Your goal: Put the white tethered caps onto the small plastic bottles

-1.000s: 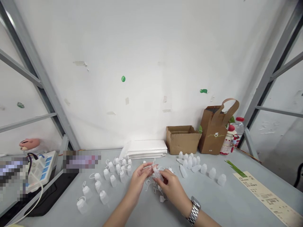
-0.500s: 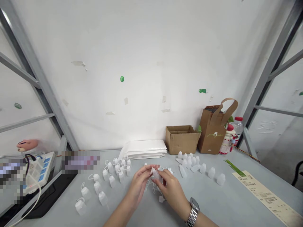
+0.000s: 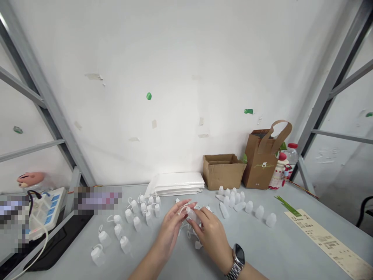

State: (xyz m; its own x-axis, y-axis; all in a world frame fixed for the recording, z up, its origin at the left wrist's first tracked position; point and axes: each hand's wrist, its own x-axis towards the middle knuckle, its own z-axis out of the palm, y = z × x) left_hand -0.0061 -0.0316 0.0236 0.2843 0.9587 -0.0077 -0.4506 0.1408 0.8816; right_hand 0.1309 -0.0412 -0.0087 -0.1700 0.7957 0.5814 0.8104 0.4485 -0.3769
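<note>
A small translucent squeeze bottle (image 3: 192,214) is held tilted between both hands, over the middle of the table. My right hand (image 3: 212,232), with a metal-band watch on the wrist, grips the bottle's body. My left hand (image 3: 169,229) pinches at its neck end, where a white cap with a loop strap (image 3: 183,210) shows between the fingers. Beneath the hands lie several loose white strap caps (image 3: 190,233), partly hidden. Capped bottles (image 3: 126,245) stand in rows to the left. On the right are several uncapped bottles (image 3: 232,201), some lying on their sides.
White padded envelopes (image 3: 176,182) are stacked against the wall, beside an open cardboard box (image 3: 224,175) and a brown paper bag (image 3: 256,167). A printed paper strip (image 3: 329,243) lies at the right. At the left are a power strip (image 3: 48,212) and a black flat object (image 3: 62,241).
The bottle and both hands stay nearly in place. My left fingers have shifted slightly at the neck, and the cap's loop strap now shows more. The camera view has moved a little.
</note>
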